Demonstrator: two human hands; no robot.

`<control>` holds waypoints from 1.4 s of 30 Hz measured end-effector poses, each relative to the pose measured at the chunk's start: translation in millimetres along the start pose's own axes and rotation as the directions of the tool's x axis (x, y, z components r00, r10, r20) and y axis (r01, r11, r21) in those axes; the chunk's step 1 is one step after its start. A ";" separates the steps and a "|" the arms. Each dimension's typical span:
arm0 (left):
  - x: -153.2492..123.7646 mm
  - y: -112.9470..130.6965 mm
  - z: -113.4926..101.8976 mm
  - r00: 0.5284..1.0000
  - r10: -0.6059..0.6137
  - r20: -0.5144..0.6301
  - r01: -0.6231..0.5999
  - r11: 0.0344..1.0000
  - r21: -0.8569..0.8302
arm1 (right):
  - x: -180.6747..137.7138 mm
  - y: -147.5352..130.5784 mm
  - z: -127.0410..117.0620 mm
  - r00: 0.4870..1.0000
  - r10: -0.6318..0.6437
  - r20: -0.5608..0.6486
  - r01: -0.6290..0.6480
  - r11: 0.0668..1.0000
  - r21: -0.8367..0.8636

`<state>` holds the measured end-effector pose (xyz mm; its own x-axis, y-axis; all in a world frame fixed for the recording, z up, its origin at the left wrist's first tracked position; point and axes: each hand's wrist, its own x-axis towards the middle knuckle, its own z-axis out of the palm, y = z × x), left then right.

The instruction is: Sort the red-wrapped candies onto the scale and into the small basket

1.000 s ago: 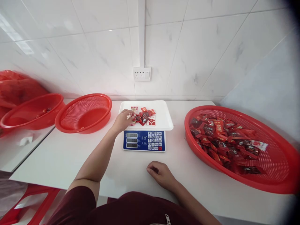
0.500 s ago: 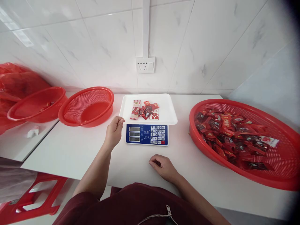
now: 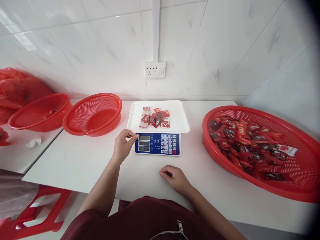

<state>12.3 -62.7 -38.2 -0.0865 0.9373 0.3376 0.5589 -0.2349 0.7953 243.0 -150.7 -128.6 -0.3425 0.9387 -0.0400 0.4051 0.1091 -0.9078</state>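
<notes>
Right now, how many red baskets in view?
3: the far-left basket beside the bag, the middle basket left of the scale, and the right basket, right of it. Others could be hidden behind the bag.

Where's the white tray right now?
Head view, centre: the tray sits below the wall socket, just beyond the blue panel, with the left hand near its front-left corner.

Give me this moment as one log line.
left hand: fingertips at scale display edge, contact unclear | right hand: loosely curled, on table | tray: red packets | right basket: more packets
</notes>
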 end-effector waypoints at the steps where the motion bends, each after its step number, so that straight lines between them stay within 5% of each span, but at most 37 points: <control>1: 1.3 0.5 1.2 0.999 0.035 0.003 -0.035 0.999 0.011 | 0.0 0.5 0.3 1.000 -0.004 -0.005 0.004 1.000 -0.002; 13: 47.9 21.7 51.8 0.915 0.296 0.275 -0.371 0.885 0.282 | -0.2 -4.2 -0.8 0.999 -0.049 -0.011 0.049 0.999 -0.012; 26: 80.9 34.6 86.4 0.907 0.212 0.363 -0.381 0.780 0.496 | 0.9 0.2 0.3 0.999 -0.049 -0.002 0.049 0.999 -0.006; 30: 81.0 36.8 85.6 0.931 0.219 0.294 -0.311 0.895 0.319 | 0.2 -1.2 -0.4 0.999 -0.047 0.002 0.047 0.999 -0.006; 34: 80.0 41.9 76.6 0.983 0.074 0.169 -0.053 0.990 -0.129 | 1.1 -1.4 -0.9 0.999 -0.046 0.003 0.046 0.999 -0.007; 38: 82.0 42.8 60.0 0.973 -0.113 0.201 0.220 0.718 -0.660 | 1.5 -1.1 -0.6 0.999 -0.046 0.003 0.046 0.999 -0.015; 42: 86.4 38.9 40.1 0.927 -0.197 0.319 0.374 0.528 -0.762 | 0.3 -2.2 -0.9 0.999 -0.045 0.006 0.045 0.999 -0.017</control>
<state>59.6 19.6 1.8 0.0727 0.9973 -0.0042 -0.3659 0.0306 0.9301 242.8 -150.4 -126.2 -0.3653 0.9309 -0.0015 0.4037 0.1570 -0.9013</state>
